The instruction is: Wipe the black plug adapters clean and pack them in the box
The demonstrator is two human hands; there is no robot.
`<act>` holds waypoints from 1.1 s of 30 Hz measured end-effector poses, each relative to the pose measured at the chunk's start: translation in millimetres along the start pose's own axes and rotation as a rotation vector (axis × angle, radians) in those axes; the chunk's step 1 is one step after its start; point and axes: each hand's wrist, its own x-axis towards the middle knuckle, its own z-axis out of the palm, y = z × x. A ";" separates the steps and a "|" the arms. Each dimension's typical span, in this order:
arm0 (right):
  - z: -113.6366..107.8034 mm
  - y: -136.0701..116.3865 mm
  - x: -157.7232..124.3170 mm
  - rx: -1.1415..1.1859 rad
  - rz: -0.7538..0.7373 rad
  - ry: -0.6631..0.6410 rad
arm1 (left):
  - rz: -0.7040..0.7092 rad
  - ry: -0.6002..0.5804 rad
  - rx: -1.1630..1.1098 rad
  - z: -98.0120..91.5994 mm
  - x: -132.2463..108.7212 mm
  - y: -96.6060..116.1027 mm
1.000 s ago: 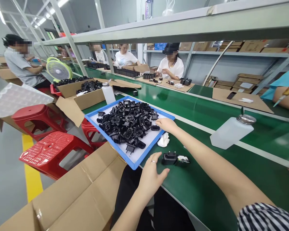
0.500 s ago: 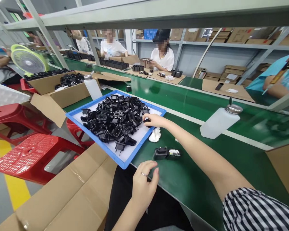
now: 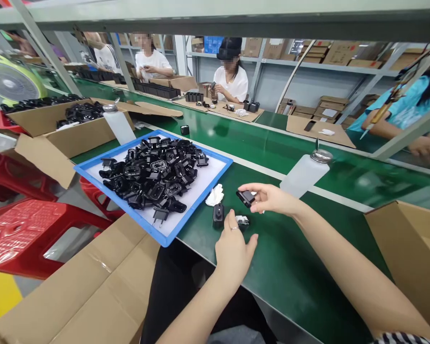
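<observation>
My right hand (image 3: 272,198) hovers over the green belt (image 3: 290,272), pinching a small black plug part (image 3: 246,197) between thumb and fingers. My left hand (image 3: 233,248) rests on the belt's near edge, fingers apart, its fingertips touching a black plug part (image 3: 218,214) that lies there beside a small component with a white label (image 3: 242,220). To the left a blue-rimmed tray (image 3: 206,193) holds a heap of several black plug parts (image 3: 152,172). A crumpled white cloth (image 3: 215,195) lies at the tray's right side.
A white dispenser bottle (image 3: 303,174) stands on the belt to the right, another bottle (image 3: 119,123) behind the tray. Cardboard boxes sit at lower left (image 3: 82,296), far left (image 3: 60,129) and right (image 3: 412,243). Red stools (image 3: 25,234) stand on the floor. Other people work across the belt.
My right hand has left the tray with a black plug part and come back over the belt. My left hand has moved forward onto the plug part lying on the belt.
</observation>
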 end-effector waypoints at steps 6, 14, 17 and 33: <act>2.5 4.0 -26.5 -0.238 -0.013 0.170 | -0.006 0.035 -0.085 3.0 11.1 -4.2; 17.6 11.7 -36.1 -0.700 -0.007 0.240 | 0.139 0.033 -0.201 10.0 7.0 -12.7; 24.4 10.2 -43.6 -0.858 -0.055 0.168 | 0.115 0.001 -0.249 8.9 7.6 -14.1; 34.6 11.3 -44.3 -1.070 -0.086 0.055 | 0.126 0.004 -0.241 7.0 5.7 -16.0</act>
